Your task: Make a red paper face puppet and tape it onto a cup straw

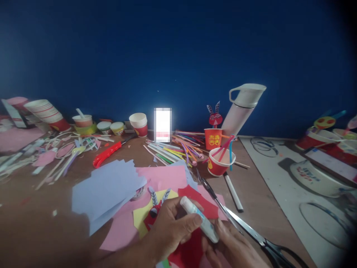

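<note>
My left hand [173,225] is closed around a white glue stick [205,225] with a blue label, held at a slant above the papers. The fingers of my right hand [234,243] close about the lower end of the stick. Under both hands lies a piece of red paper [188,249], partly covered. Beside my left hand is a red paper face with striped ears [153,210], half hidden by the hand. It rests on yellow paper [139,219]. Long scissors with black handles [262,242] lie right beside my right hand.
Blue paper [108,190] and pink paper [164,176] spread across the table. Behind are a red-handled cutter [108,154], a heap of pipe cleaners [167,150], paper cups [139,124] and a tilted-looking flask [242,108]. A marker [233,191] lies to the right.
</note>
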Demonstrator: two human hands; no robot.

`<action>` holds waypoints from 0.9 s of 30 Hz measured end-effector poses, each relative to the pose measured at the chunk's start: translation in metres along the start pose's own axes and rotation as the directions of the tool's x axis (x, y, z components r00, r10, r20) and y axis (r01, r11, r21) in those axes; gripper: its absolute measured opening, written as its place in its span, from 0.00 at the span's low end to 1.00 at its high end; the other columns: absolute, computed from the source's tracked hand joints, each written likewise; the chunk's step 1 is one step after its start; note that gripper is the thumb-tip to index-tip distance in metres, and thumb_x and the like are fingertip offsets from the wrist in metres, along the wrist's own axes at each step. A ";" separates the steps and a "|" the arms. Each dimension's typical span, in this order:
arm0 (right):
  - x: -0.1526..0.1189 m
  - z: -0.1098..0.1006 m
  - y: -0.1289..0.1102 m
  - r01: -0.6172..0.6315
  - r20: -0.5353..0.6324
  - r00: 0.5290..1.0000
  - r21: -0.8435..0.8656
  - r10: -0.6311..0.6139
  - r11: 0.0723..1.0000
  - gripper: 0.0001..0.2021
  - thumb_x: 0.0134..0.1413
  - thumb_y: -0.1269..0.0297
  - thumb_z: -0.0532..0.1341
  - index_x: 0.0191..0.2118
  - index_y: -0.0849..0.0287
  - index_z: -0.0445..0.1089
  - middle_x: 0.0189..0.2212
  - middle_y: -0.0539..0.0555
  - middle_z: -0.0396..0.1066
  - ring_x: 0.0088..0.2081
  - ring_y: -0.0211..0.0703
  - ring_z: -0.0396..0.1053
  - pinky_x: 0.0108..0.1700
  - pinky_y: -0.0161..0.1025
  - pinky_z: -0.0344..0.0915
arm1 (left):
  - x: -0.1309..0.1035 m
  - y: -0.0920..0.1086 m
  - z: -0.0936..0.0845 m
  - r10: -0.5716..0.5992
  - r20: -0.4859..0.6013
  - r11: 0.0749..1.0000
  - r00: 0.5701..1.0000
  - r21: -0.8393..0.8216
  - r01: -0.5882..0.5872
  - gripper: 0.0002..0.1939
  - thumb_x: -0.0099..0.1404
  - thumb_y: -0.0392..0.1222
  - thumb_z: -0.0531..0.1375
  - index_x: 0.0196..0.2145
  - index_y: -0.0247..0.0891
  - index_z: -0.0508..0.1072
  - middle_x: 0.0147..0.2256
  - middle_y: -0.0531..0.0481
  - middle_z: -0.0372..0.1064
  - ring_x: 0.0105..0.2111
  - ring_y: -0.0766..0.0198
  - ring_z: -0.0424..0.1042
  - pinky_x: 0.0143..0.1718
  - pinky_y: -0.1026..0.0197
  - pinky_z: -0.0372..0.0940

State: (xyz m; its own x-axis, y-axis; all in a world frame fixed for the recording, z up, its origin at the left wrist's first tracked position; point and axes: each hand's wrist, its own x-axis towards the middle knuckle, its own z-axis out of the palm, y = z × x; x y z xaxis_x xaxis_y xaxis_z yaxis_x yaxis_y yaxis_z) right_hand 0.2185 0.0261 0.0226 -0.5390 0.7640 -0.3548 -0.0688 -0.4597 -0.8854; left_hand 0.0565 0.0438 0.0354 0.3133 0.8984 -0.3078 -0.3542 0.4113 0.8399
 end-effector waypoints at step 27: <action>0.000 -0.003 -0.002 0.200 -0.177 0.937 -0.434 -0.301 0.878 0.23 0.60 0.46 0.46 0.27 0.59 0.66 0.22 0.51 0.64 0.25 0.39 0.62 0.28 0.33 0.61 | 0.003 0.001 -0.004 0.053 0.003 0.998 0.999 0.027 -0.053 0.14 0.53 0.46 0.64 0.31 0.33 0.68 0.16 0.61 0.55 0.13 0.77 0.51 0.15 0.70 0.49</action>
State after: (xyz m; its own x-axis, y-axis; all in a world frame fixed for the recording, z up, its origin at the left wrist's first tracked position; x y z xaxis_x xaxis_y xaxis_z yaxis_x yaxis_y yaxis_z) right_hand 0.2215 0.0284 0.0235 -0.3352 0.9346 -0.1187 0.1958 -0.0541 -0.9792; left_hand 0.0530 0.0475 0.0337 0.2972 0.9183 -0.2615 -0.3459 0.3589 0.8669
